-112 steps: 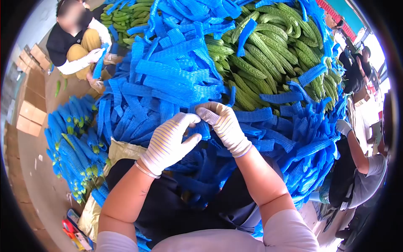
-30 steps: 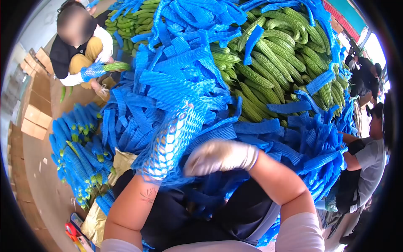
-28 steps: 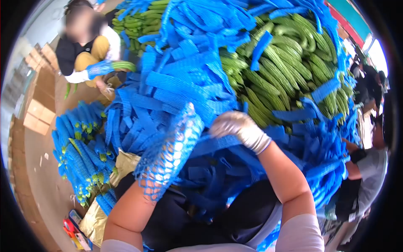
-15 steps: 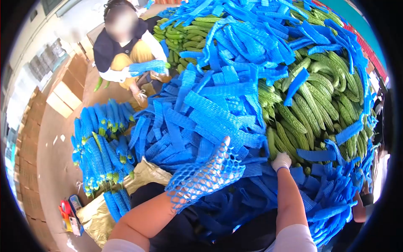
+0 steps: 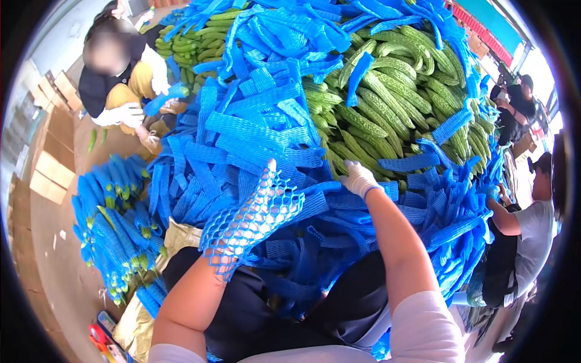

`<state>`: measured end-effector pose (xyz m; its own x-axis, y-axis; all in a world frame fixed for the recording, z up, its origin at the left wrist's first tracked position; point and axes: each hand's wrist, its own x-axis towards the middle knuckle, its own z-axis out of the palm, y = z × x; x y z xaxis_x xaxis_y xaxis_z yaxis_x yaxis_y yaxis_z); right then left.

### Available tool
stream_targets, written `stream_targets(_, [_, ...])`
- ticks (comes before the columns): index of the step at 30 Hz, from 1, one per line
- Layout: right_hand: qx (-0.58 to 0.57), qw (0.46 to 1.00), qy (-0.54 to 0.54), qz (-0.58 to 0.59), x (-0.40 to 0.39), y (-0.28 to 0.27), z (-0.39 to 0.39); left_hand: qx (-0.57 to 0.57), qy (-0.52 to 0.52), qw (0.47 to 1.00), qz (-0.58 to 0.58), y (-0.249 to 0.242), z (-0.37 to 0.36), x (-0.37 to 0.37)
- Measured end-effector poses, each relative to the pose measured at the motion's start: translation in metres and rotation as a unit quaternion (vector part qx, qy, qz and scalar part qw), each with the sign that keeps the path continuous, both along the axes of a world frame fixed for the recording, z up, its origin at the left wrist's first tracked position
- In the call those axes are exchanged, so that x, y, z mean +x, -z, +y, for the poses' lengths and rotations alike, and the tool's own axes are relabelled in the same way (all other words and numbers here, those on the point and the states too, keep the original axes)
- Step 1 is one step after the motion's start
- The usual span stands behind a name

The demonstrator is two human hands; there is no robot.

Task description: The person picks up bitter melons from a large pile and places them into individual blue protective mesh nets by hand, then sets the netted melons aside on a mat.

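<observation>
My left hand (image 5: 257, 209) is inside a stretched blue foam net sleeve (image 5: 233, 224), its fingers extended and one fingertip poking out at the top. It is above the heap of loose blue net sleeves (image 5: 242, 142). My right hand (image 5: 361, 179), in a white glove, is at the lower edge of the pile of green bitter gourds (image 5: 387, 112). Its thumb and fingers are closed around the near end of a bitter gourd (image 5: 333, 158); part of the grip is hidden.
Sleeved gourds (image 5: 118, 233) are stacked at left, beside gold-coloured sacking (image 5: 136, 330). Red-handled scissors (image 5: 100, 339) lie at lower left. A co-worker (image 5: 124, 78) crouches at upper left with a blue sleeve. Other people (image 5: 523, 242) are at right. Cardboard boxes (image 5: 54, 163) stand at far left.
The view has swung right and down, bringing people at right into sight. My left hand stays raised in the net sleeve. A gourd beside my right hand has shifted slightly left.
</observation>
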<state>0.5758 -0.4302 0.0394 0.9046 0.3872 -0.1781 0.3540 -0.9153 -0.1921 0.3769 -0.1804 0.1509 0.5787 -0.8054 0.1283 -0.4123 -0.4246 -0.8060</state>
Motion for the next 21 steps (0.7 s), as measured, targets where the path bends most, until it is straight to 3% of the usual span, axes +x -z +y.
stream_targets(3, [0.004, 1.0, 0.022, 0.007, 0.002, 0.034, 0.001, 0.264, 0.059, 0.948, -0.167, -0.008, -0.013, -0.004])
stream_targets(6, [0.039, 0.998, 0.039, 0.006, 0.003, 0.057, 0.011, 0.502, 0.111, 0.802, -0.304, -0.012, -0.02, -0.007])
stream_targets(9, [0.087, 0.995, 0.05, -0.002, 0.007, 0.061, 0.026, 0.694, 0.152, 0.576, -0.404, -0.015, -0.023, -0.009])
stream_targets(13, [0.171, 0.974, 0.137, -0.058, 0.029, 0.088, 0.034, 0.863, 0.187, 0.173, -0.437, -0.017, -0.027, -0.015])
stream_targets(15, [0.177, 0.97, 0.16, -0.04, 0.042, 0.117, 0.028, 0.826, 0.2, 0.24, -0.469, -0.001, -0.02, -0.011])
stream_targets(17, [0.05, 0.986, 0.15, -0.055, 0.042, 0.147, 0.024, 0.818, 0.231, 0.256, -0.461, 0.005, -0.014, -0.012])
stream_targets(18, [0.054, 0.987, 0.142, -0.055, 0.039, 0.132, 0.034, 0.871, 0.171, -0.142, -0.438, 0.017, -0.013, -0.018])
stream_targets(19, [0.006, 0.99, 0.142, 0.018, 0.024, 0.097, 0.04, 0.78, 0.089, -0.515, -0.345, 0.023, -0.014, -0.022])
stream_targets(20, [-0.045, 0.984, 0.143, 0.091, 0.017, 0.078, 0.043, 0.782, 0.09, -0.514, -0.34, 0.02, -0.013, -0.023])
stream_targets(21, [-0.047, 0.985, 0.141, 0.089, 0.02, 0.078, 0.041, 0.794, 0.088, -0.498, -0.337, 0.016, -0.013, -0.023])
